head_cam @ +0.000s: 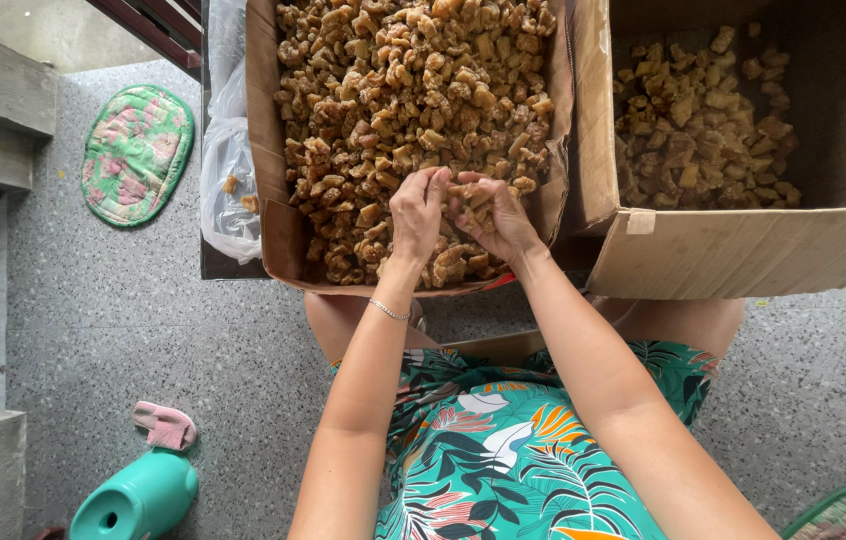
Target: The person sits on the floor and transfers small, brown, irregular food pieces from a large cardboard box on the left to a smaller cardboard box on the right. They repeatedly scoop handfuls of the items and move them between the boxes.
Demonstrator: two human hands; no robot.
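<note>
- Cardboard box (273, 215), open-topped, is seen straight ahead, filled nearly to the rim with brown sugary chunks (403, 100).
- Both hands are held over the near edge of that pile, close together, fingertips almost touching.
- Left hand (416, 215): fingers are curled downward into the chunks; whether any piece is pinched cannot be told.
- Right hand (493, 215): several chunks are cupped in the half-closed palm, thumb laid over them.
- A thin bracelet (389, 311) is worn on the left wrist.
- A second cardboard box (743, 250) stands just beside, to the right, holding a smaller heap of the same chunks.
- A clear plastic bag (226, 150) is bunched against the first box's left side.
- On the speckled floor to the left, a green quilted mat (135, 152), a pink cloth (165, 425) and a teal plastic container (138, 497) are noted.
</note>
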